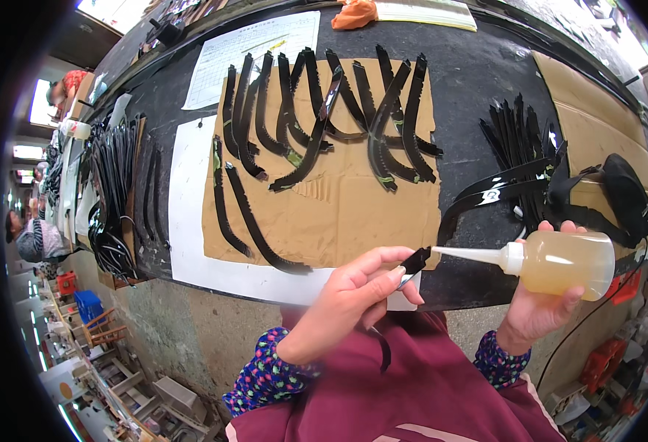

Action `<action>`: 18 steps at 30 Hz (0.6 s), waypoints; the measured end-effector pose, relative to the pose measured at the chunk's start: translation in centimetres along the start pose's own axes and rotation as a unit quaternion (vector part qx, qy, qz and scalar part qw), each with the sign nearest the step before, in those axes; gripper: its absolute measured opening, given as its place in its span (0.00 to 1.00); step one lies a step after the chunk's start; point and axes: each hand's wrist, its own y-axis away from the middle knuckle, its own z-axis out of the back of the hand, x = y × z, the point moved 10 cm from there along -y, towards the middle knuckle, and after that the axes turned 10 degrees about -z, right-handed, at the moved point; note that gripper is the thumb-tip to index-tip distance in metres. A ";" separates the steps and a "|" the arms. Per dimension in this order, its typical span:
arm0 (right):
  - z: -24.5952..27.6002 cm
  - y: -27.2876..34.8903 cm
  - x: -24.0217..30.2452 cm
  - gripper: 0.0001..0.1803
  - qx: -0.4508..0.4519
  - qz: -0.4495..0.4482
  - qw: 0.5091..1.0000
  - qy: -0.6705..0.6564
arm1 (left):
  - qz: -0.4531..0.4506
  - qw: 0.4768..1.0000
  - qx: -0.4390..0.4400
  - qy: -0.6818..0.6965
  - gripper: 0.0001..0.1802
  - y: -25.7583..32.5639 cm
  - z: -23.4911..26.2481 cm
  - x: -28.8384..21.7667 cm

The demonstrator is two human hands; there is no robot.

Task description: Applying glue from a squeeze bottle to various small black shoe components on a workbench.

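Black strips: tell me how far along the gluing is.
Done, it seems: about a dozen curved strips lie spread on the cardboard, some with greenish smears. In hand: the left hand pinches one strip while the right hand aims the squeeze bottle so its nozzle meets the strip's tip. Left, probably: the stack at the right and the bundle at the left.

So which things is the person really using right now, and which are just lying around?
In use:
- left hand pinching a black strip
- right hand holding a squeeze bottle, nozzle tip at the strip

Lying about:
- curved black strips on cardboard
- printed sheet
- orange cloth
- strip bundle at the left
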 end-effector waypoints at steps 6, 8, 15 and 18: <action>-1.4 0.0 -0.8 0.43 0.062 -0.019 0.997 0.040 | -0.002 1.000 -0.018 0.015 0.18 0.5 0.5 -0.1; -0.2 -0.1 -0.5 0.43 0.005 0.014 0.998 0.057 | -0.053 0.994 -0.070 0.057 0.16 0.6 2.1 -0.6; 1.2 -0.6 0.2 0.42 -0.024 0.019 0.999 0.018 | -0.300 0.887 -0.326 0.129 0.09 2.5 13.7 -3.5; 1.1 -0.6 0.1 0.40 0.013 0.001 0.999 -0.039 | -0.345 0.857 -0.371 0.098 0.10 2.5 16.4 -4.2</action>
